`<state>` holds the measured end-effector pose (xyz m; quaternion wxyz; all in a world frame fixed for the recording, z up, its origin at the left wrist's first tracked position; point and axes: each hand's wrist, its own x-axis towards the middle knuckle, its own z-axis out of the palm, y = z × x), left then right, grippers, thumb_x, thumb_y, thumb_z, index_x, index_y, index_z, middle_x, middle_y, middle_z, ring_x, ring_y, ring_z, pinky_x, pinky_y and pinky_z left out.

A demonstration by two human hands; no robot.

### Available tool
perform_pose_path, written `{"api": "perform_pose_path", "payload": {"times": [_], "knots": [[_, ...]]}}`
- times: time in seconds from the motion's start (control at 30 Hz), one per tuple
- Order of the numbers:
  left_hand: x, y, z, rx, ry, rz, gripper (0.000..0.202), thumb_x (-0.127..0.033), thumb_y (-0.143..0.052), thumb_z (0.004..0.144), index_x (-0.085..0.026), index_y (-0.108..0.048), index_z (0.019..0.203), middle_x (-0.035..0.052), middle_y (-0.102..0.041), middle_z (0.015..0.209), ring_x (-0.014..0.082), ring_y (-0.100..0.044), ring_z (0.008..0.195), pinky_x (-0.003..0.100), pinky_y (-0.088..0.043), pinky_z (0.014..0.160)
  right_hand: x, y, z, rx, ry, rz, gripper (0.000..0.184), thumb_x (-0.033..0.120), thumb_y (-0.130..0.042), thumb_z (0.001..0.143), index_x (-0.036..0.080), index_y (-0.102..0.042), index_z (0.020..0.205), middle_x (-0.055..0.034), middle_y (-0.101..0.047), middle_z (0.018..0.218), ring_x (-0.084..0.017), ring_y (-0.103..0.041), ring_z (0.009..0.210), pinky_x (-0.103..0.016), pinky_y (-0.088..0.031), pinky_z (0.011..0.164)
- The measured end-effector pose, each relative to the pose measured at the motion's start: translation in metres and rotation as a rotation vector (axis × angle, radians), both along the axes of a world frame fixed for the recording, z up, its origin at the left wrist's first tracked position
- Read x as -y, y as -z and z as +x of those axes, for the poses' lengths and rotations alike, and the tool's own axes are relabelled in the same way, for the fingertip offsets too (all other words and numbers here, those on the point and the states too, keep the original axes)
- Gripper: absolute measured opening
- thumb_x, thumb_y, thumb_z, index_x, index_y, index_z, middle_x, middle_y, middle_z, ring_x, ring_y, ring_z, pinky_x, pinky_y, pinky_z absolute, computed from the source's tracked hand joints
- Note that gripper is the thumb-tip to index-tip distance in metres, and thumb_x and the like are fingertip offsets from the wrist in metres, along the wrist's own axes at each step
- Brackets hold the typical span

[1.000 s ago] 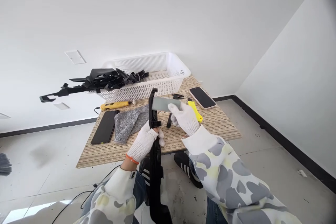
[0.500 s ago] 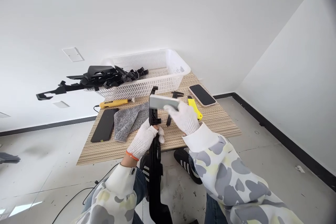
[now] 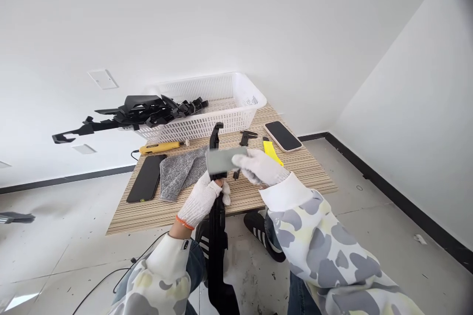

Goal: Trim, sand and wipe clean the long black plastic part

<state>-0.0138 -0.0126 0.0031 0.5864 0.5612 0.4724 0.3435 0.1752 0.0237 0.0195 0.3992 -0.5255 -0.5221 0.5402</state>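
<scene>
Inside left hand, fingers wrapped round it: long black part, hooked tip beyond fingers, body running down below them. Right hand pinching grey-green block by one end, other end over black part, just past left fingers!

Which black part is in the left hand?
The long black part that the left hand grips, running down past the near edge of the table; the other black parts lie heaped in the white basket, jutting past its rim.
</scene>
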Motion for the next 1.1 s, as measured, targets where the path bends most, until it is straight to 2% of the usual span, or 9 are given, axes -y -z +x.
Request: {"api": "perform_pose_path", "payload": {"times": [0.13,0.17,0.3,0.4,0.57,0.73,0.8,0.93,1.1], "knots": [[0.0,0.0,-0.001,-0.003,0.001,-0.006,0.029,-0.051,-0.057,0.089,-0.022,-0.051,0.088,-0.0035,-0.06,0.06,0.0121,-0.055,0.049,0.023,-0.041,0.049,-0.001,0.0,0.005,0.091,0.414,0.206,0.042,0.052,-0.07,0.082,0.022,-0.07,0.11,0.0021,-0.065,0.062,-0.011,-0.051,0.043,-0.02,-0.038,0.038],[0.0,0.001,-0.002,-0.006,0.005,-0.005,0.03,-0.051,-0.057,0.088,-0.022,-0.051,0.089,-0.0034,-0.061,0.062,0.0123,-0.056,0.05,0.023,-0.042,0.049,0.0,0.0,0.006,0.047,0.444,0.236,0.046,0.052,-0.068,0.084,0.023,-0.069,0.119,0.0019,-0.068,0.067,-0.01,-0.052,0.043,-0.02,-0.039,0.037],[-0.001,0.005,-0.003,0.032,-0.022,-0.017,0.032,-0.05,-0.062,0.085,-0.022,-0.051,0.095,-0.0024,-0.065,0.071,0.0116,-0.058,0.051,0.023,-0.041,0.048,0.009,-0.002,0.003,-0.048,0.045,0.13,0.066,0.044,-0.066,0.086,0.029,-0.053,0.149,0.0072,-0.064,0.058,-0.008,-0.044,0.032,-0.018,-0.035,0.03],[-0.002,0.006,-0.003,0.039,-0.042,-0.045,0.033,-0.05,-0.061,0.085,-0.022,-0.052,0.1,-0.0032,-0.065,0.068,0.0108,-0.054,0.047,0.022,-0.038,0.045,0.014,0.0,0.001,0.061,-0.1,0.047,0.067,0.04,-0.063,0.087,0.033,-0.05,0.152,0.011,-0.054,0.045,-0.007,-0.038,0.027,-0.016,-0.028,0.027],[-0.001,0.002,-0.002,0.006,-0.024,-0.017,0.031,-0.051,-0.058,0.087,-0.021,-0.052,0.088,-0.0032,-0.061,0.057,0.0114,-0.053,0.046,0.022,-0.038,0.047,0.011,0.004,-0.004,-0.041,-0.116,0.078,0.067,0.029,-0.069,0.077,0.029,-0.059,0.143,0.0075,-0.065,0.059,-0.009,-0.055,0.043,-0.016,-0.042,0.039],[0.001,0.0,-0.001,-0.026,0.031,0.044,0.032,-0.052,-0.06,0.088,-0.021,-0.051,0.085,-0.0022,-0.061,0.06,0.0129,-0.056,0.05,0.024,-0.042,0.051,0.003,0.008,-0.014,-0.251,-0.002,0.21,0.038,0.037,-0.075,0.071,0.019,-0.073,0.104,0.0062,-0.062,0.06,-0.009,-0.053,0.05,-0.022,-0.048,0.051],[0.001,0.0,-0.001,-0.018,0.037,0.035,0.031,-0.051,-0.061,0.087,-0.021,-0.051,0.085,-0.0028,-0.061,0.06,0.0133,-0.057,0.051,0.025,-0.043,0.051,0.0,0.007,-0.014,-0.23,0.106,0.227,0.03,0.041,-0.072,0.074,0.019,-0.072,0.095,0.0061,-0.059,0.058,-0.009,-0.05,0.049,-0.023,-0.045,0.049],[0.001,0.003,-0.003,-0.004,0.056,0.038,0.032,-0.051,-0.057,0.091,-0.021,-0.052,0.082,-0.002,-0.06,0.062,0.0129,-0.057,0.052,0.025,-0.045,0.053,-0.005,0.004,-0.009,-0.17,0.518,0.298,0.03,0.038,-0.071,0.075,0.022,-0.072,0.099,0.0037,-0.065,0.068,-0.01,-0.051,0.053,-0.023,-0.043,0.048],[-0.001,0.009,-0.007,-0.016,0.103,0.022,0.033,-0.053,-0.059,0.091,-0.021,-0.053,0.086,-0.0015,-0.062,0.064,0.0127,-0.057,0.05,0.025,-0.042,0.05,-0.004,0.006,-0.007,-0.189,0.198,0.251,0.025,0.035,-0.075,0.071,0.022,-0.074,0.091,-0.0021,-0.073,0.084,-0.015,-0.064,0.065,-0.027,-0.052,0.054]]}}
